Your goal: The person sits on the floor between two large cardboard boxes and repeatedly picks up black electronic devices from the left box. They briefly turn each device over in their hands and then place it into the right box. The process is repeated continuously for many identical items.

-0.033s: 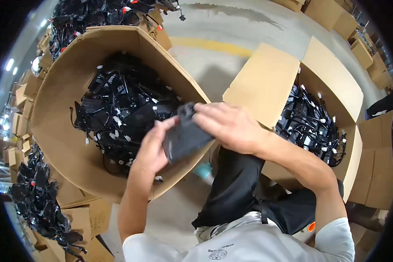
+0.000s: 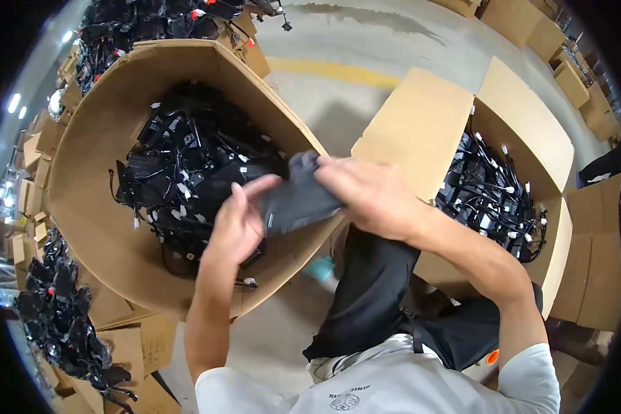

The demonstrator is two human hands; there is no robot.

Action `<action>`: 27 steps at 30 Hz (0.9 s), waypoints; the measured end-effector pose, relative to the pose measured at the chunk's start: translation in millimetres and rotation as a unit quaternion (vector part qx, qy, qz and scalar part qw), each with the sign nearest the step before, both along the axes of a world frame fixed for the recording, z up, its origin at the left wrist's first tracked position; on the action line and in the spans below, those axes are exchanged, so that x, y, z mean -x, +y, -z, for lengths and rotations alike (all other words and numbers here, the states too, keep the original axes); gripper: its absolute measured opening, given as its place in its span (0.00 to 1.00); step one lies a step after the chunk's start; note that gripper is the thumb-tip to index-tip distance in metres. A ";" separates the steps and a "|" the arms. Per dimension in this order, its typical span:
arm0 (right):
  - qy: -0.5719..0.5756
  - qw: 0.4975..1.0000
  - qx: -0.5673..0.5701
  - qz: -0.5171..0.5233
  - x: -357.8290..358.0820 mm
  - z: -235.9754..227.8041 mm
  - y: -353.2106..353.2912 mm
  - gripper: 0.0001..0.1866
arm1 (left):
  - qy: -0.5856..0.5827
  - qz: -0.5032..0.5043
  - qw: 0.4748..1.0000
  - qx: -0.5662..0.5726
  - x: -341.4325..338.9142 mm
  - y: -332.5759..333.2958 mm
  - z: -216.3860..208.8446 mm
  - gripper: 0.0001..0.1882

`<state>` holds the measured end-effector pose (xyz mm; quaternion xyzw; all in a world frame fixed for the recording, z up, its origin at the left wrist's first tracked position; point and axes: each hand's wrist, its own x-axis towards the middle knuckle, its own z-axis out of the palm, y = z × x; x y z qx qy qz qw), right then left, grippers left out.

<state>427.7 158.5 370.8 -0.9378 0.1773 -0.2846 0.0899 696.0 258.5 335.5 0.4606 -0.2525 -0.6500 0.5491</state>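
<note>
A flat, dark plastic part [image 2: 300,205], blurred by motion, hangs over the near right rim of the large cardboard box [image 2: 90,214]. My right hand [image 2: 369,196] grips its right side, with the fingers across the upper edge. Beside its left end is my left hand [image 2: 236,224], fingers apart; whether the palm touches the part I cannot tell. Below in the large box lies a heap of black plastic parts [image 2: 200,148] with cables and small white connectors.
To my right an open cardboard box [image 2: 555,207] holds similar black parts with cables [image 2: 493,193]; one flap [image 2: 414,131] leans toward the large box. More black parts [image 2: 58,310] are piled at the left. My leg [image 2: 372,290] is between the boxes.
The dark part has turned and shifted slightly up and to the right with my right hand. My left hand has opened and come away from its upper edge.
</note>
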 end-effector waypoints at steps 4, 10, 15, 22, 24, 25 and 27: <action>-0.107 0.947 -0.232 0.193 37.6 -11.7 -10.1 0.22 | -0.750 -0.004 0.661 -0.019 -100.4 -12.9 123.9 0.47; -0.212 0.843 -0.439 0.226 97.1 -22.7 -8.0 0.26 | -0.937 0.071 0.314 -0.132 -204.9 33.4 189.2 0.16; -0.297 0.764 -0.527 0.222 128.7 -9.3 -1.1 0.24 | -0.804 -0.077 0.588 -0.025 -221.8 12.0 104.1 0.14; -0.337 0.749 -0.562 0.097 108.4 -24.7 2.5 0.26 | -0.315 -0.244 0.915 0.063 -142.0 55.8 -22.8 0.22; -0.336 0.794 -0.503 0.066 92.3 -30.0 -1.3 0.26 | -0.256 -0.214 0.932 0.142 -60.1 56.4 -72.1 0.24; -0.340 0.819 -0.459 0.053 79.1 -30.2 -2.2 0.27 | -0.253 -0.206 0.924 0.198 -11.8 58.9 -94.6 0.26; -0.281 0.746 -0.604 -0.007 60.1 -57.7 15.2 0.30 | -0.149 -0.217 0.929 0.259 55.5 47.3 -118.6 0.28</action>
